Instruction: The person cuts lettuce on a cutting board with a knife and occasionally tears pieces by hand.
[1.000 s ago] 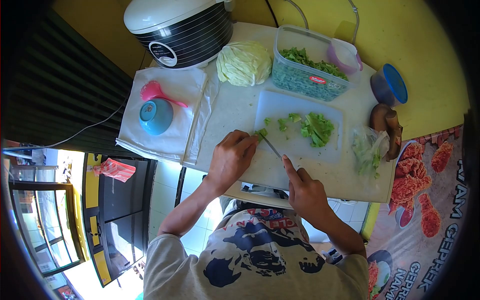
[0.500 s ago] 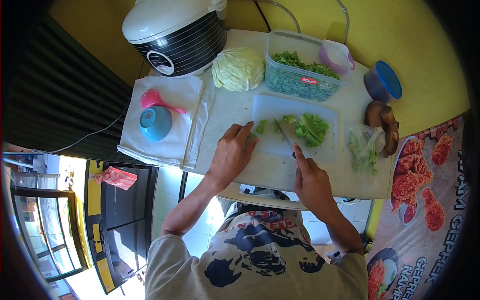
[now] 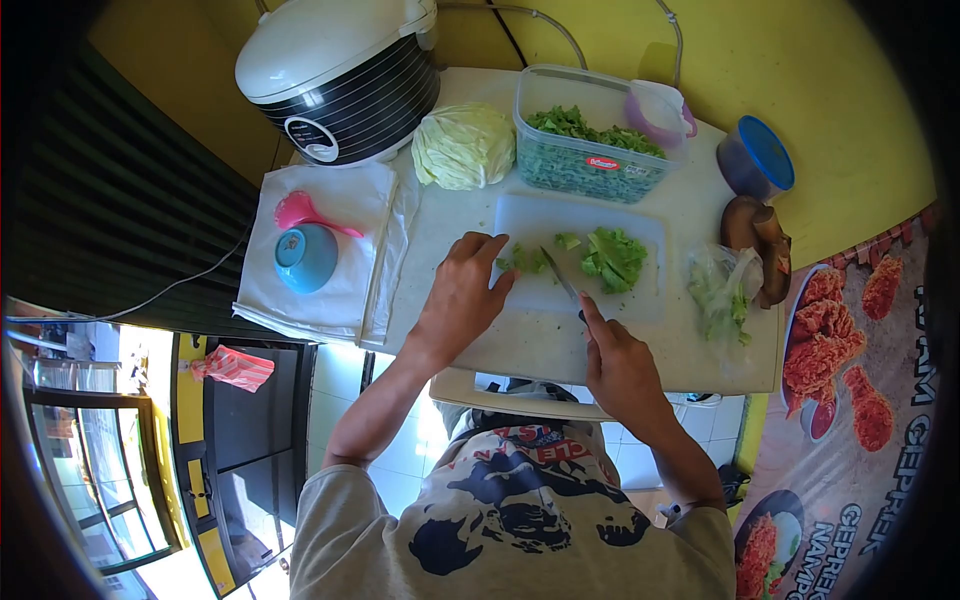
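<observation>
My right hand [image 3: 622, 362] is closed round the handle of a knife [image 3: 562, 275], its index finger laid forward along it. The blade angles to the upper left over a white cutting board [image 3: 535, 207]. At the board's left edge, my left hand [image 3: 465, 290] has its thumb and bent fingers apart. Small cut lettuce pieces [image 3: 527, 259] lie between that hand and the blade. To the right of the knife sits a bunch of green leaf lettuce [image 3: 614, 260], with a small loose piece [image 3: 567, 241] beside it.
Behind the board stand a cabbage [image 3: 464, 147] and a clear tub [image 3: 590, 180] of cut greens. A rice cooker [image 3: 345, 95], a blue bowl [image 3: 306, 258] and a pink ladle [image 3: 297, 210] are at left. A plastic bag with greens [image 3: 722, 295] and a blue-lidded container [image 3: 757, 160] are at right.
The view has shifted slightly, moving the table items a little left. My left hand's fingers have lifted a bit and spread beside the cut pieces. The knife stays in my right hand.
</observation>
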The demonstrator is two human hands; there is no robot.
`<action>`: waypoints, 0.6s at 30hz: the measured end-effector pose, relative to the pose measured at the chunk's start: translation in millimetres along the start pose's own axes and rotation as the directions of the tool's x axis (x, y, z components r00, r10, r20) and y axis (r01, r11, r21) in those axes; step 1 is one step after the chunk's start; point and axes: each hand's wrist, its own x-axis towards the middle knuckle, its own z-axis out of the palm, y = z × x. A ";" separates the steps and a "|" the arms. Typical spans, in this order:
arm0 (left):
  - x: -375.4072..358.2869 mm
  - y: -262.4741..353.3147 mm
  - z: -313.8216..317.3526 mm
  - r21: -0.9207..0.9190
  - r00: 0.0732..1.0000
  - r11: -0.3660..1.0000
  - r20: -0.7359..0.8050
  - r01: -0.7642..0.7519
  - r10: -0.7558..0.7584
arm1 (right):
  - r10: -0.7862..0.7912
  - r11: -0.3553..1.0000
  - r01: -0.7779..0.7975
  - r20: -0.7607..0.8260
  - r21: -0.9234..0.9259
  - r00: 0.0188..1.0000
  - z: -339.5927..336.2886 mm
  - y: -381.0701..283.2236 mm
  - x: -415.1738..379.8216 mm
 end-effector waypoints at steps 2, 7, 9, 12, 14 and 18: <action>-1.4 1.6 2.1 0.024 0.999 1.000 0.050 -0.008 0.006 | 0.033 0.997 -0.038 0.078 0.063 0.996 -2.4 -10.2 -2.0; 3.0 10.5 18.3 -0.100 0.993 0.995 0.113 -0.005 0.016 | 0.060 0.990 -0.054 -0.042 0.132 0.997 -10.0 -10.2 3.4; 8.1 12.8 21.8 -0.135 0.993 0.991 0.116 0.022 -0.007 | 0.054 0.991 -0.043 -0.092 0.124 0.994 -13.3 -5.0 4.9; 17.7 8.2 28.2 -0.115 0.994 0.992 0.091 -0.051 0.062 | 0.017 0.997 -0.005 -0.139 0.082 0.990 -11.6 8.4 4.8; 22.4 3.1 30.4 -0.106 0.991 0.990 0.082 -0.096 0.105 | 0.014 0.996 0.000 -0.151 0.088 0.988 -9.4 13.2 5.1; 35.5 1.3 24.1 -0.183 0.988 0.977 0.091 -0.110 0.128 | 0.112 0.984 -0.091 -0.132 0.155 0.985 -11.3 7.2 3.4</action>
